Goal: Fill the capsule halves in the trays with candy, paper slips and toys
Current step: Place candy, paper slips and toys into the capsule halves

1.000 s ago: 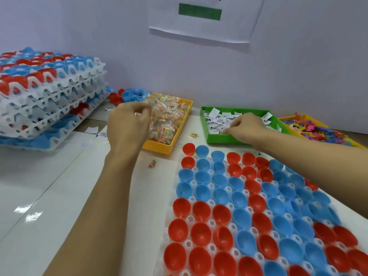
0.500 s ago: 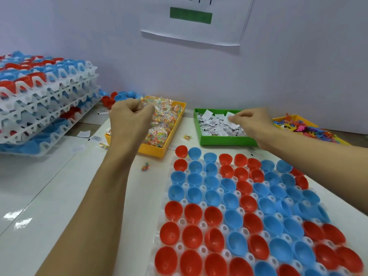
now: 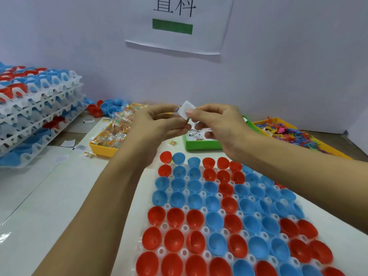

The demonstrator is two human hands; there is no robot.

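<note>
Overhead, wall sign [image 3: 179, 22]; white table [image 3: 39, 206].

your tray of capsule halves [image 3: 225, 226] sits nearest you. behind it, left to right: candy bin [image 3: 103, 150], paper slip bin [image 3: 203, 145], toy bin [image 3: 298, 140]. stacked trays [image 3: 35, 108] far left, loose capsule halves [image 3: 107, 107] behind the candy bin.

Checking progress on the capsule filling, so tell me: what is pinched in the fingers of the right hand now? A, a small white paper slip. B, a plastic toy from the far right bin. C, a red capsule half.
A: the right hand pinches a white paper slip, raised above the green tray.
</note>
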